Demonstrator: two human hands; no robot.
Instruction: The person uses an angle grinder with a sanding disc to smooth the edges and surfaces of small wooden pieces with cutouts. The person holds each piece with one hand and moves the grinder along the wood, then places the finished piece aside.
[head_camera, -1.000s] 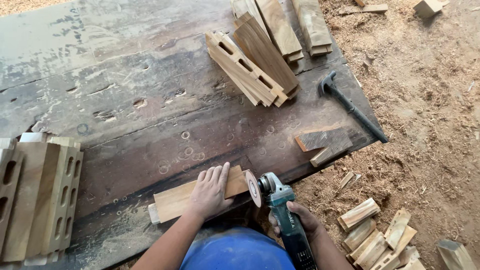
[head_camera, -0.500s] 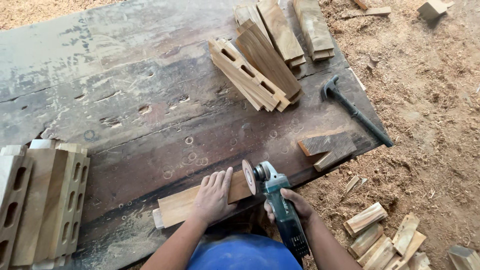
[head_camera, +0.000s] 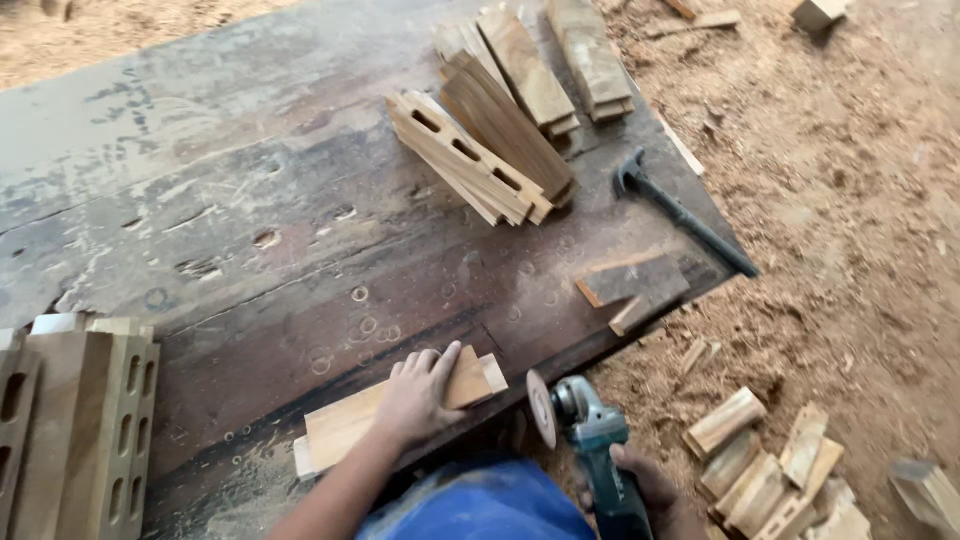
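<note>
My left hand (head_camera: 418, 396) lies flat on a short wooden board (head_camera: 345, 425) at the near edge of a dark worn work surface (head_camera: 250, 230). My right hand (head_camera: 648, 490) grips the body of a green angle grinder (head_camera: 592, 440). The grinder's disc (head_camera: 541, 409) stands just off the board's right end, with a small gap between them.
Slotted wooden pieces are stacked at the left edge (head_camera: 70, 420) and at the far middle (head_camera: 480, 150). A black hammer (head_camera: 680, 212) and wood offcuts (head_camera: 635, 283) lie at the right edge. Small wood blocks (head_camera: 770, 470) sit on the sawdust ground.
The grinder disc has drawn away from the board's right end, leaving a gap. My left hand stays pressed on the board.
</note>
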